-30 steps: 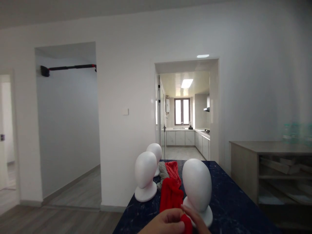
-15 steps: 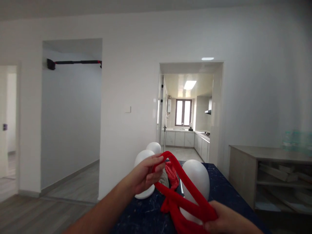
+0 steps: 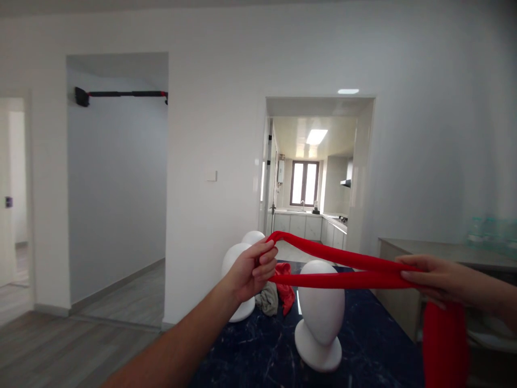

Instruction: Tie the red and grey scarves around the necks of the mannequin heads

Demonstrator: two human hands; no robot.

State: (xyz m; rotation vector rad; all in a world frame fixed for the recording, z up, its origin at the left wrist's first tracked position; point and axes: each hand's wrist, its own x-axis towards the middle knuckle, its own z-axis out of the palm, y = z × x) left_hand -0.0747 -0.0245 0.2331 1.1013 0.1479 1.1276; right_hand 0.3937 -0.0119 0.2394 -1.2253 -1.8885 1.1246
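A long red cloth, like a scarf, is stretched between my two hands in a narrow loop. My left hand pinches the loop's left end. At the right, my right hand grips the other end, and a loose length of red fabric hangs below it. Behind and under the stretched cloth stands a white foam mannequin head on its round base, partly crossed by the lower strand. Another white mannequin head is partly hidden behind my left hand, with a further white head behind that.
The heads stand on a dark blue marbled table. A crumpled grey cloth and a coral-red cloth lie between them. A wooden shelf unit stands at the right, with bottles on top. A doorway behind opens onto a kitchen.
My right hand has moved right and up, drawing the red scarf out nearly level. My left hand has risen slightly. The front mannequin head is now less covered.
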